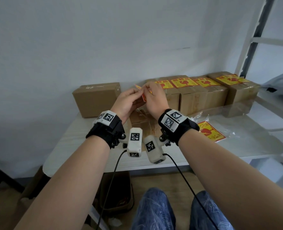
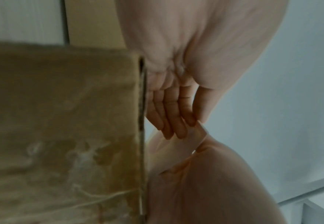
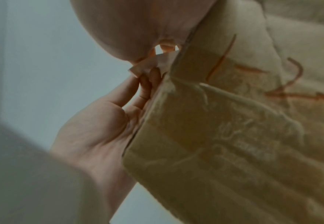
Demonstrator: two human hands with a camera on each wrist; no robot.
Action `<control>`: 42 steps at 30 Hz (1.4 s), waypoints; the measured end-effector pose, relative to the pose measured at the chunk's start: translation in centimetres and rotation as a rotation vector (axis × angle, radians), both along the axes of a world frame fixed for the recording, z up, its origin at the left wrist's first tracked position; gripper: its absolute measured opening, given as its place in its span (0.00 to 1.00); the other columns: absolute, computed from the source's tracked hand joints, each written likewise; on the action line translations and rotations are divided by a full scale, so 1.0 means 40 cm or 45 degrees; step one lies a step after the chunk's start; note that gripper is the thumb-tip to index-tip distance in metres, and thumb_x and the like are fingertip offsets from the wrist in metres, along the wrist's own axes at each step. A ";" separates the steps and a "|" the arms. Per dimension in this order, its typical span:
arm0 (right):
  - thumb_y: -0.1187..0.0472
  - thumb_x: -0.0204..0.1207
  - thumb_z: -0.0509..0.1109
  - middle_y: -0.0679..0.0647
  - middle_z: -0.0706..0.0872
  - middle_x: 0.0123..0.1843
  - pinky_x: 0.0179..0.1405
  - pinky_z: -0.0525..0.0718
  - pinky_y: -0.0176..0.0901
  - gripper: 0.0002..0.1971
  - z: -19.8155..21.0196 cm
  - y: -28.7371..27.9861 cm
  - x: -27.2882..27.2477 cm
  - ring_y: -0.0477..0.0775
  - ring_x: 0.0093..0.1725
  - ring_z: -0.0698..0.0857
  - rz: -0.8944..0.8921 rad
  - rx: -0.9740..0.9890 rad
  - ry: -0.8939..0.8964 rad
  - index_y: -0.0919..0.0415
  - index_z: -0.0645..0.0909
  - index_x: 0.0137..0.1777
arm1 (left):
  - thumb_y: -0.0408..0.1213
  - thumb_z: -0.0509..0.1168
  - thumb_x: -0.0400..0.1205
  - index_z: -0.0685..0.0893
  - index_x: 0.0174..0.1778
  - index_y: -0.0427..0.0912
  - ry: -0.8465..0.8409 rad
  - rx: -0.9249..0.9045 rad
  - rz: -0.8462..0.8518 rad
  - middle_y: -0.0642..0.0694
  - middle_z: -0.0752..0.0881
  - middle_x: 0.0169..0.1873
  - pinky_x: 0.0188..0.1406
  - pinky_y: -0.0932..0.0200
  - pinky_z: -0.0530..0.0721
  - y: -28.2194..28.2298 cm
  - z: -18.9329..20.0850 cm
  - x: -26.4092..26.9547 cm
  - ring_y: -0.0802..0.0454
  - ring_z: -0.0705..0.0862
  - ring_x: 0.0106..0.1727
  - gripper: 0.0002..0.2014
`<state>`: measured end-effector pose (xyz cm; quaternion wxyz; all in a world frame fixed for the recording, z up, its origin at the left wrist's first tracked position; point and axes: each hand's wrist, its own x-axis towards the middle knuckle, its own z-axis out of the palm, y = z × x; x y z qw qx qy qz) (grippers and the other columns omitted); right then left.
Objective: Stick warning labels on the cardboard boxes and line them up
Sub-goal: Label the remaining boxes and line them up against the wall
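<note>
Here the left hand (image 1: 126, 101) and right hand (image 1: 155, 98) pinch one warning label (image 1: 143, 97) between their fingers (image 2: 178, 121)

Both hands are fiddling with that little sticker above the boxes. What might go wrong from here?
1. The label, pinched between the left hand and right hand, may curl and stick to itself or to fingers while the backing peels.
2. It could land crooked on the box beneath.
3. The plain box, standing apart at the left, might be missed.
</note>
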<state>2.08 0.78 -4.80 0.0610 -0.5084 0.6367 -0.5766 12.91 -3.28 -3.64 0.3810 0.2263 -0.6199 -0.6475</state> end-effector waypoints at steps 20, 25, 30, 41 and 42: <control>0.62 0.87 0.58 0.60 0.86 0.52 0.52 0.79 0.49 0.10 -0.004 -0.004 -0.006 0.59 0.53 0.83 -0.006 -0.097 -0.056 0.64 0.81 0.55 | 0.28 0.58 0.88 0.83 0.48 0.34 0.106 -0.016 0.025 0.39 0.87 0.45 0.45 0.64 0.87 0.007 -0.008 -0.003 0.53 0.89 0.42 0.09; 0.61 0.87 0.59 0.59 0.86 0.51 0.53 0.80 0.52 0.10 -0.005 -0.001 0.000 0.58 0.53 0.83 -0.006 -0.092 -0.034 0.63 0.81 0.55 | 0.31 0.59 0.89 0.84 0.47 0.35 0.105 0.006 0.065 0.41 0.88 0.41 0.43 0.64 0.88 0.019 0.001 -0.002 0.54 0.89 0.38 0.10; 0.61 0.87 0.59 0.57 0.86 0.51 0.51 0.80 0.46 0.09 0.000 0.007 0.001 0.55 0.52 0.83 0.001 -0.080 -0.053 0.61 0.80 0.55 | 0.29 0.59 0.88 0.84 0.47 0.35 0.099 0.008 0.081 0.41 0.88 0.41 0.43 0.64 0.88 0.017 -0.002 -0.002 0.54 0.90 0.39 0.10; 0.62 0.88 0.57 0.56 0.87 0.48 0.49 0.79 0.47 0.10 0.002 0.010 0.003 0.56 0.50 0.84 0.009 -0.059 -0.041 0.59 0.80 0.49 | 0.28 0.60 0.87 0.86 0.46 0.35 0.094 0.004 0.120 0.41 0.89 0.41 0.43 0.62 0.88 0.013 -0.003 -0.004 0.52 0.89 0.39 0.10; 0.62 0.88 0.57 0.56 0.87 0.48 0.50 0.80 0.48 0.10 0.003 0.012 0.003 0.56 0.50 0.84 0.009 -0.062 -0.047 0.60 0.80 0.50 | 0.28 0.60 0.87 0.86 0.47 0.35 0.097 0.002 0.118 0.41 0.89 0.41 0.43 0.62 0.88 0.012 -0.004 -0.004 0.52 0.89 0.39 0.09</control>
